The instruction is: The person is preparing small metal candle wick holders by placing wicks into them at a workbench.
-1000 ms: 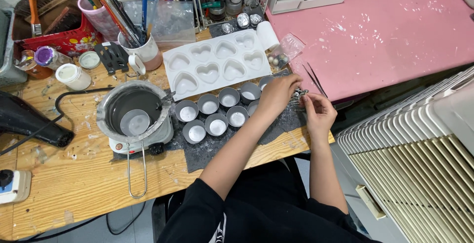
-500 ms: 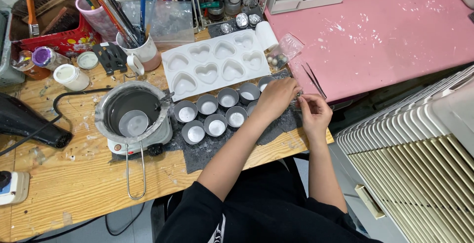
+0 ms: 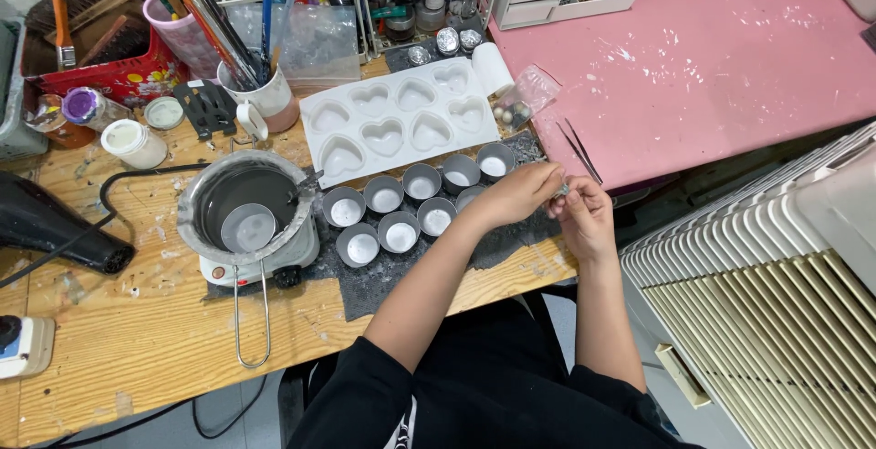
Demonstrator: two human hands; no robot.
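At the near table edge, both hands pinch one tiny metal piece.

Right hand (image 3: 584,216) and left hand (image 3: 522,192) meet fingertip to fingertip on a small silvery metal piece (image 3: 560,190), too small to identify, held above the dark mat (image 3: 383,277). A slip could drop it off the table (image 3: 137,321) edge, or the left forearm could nudge the grey cups (image 3: 401,230) of pale wax just beside it. Beyond lie tweezers (image 3: 577,150) and the white heart mould (image 3: 401,116).
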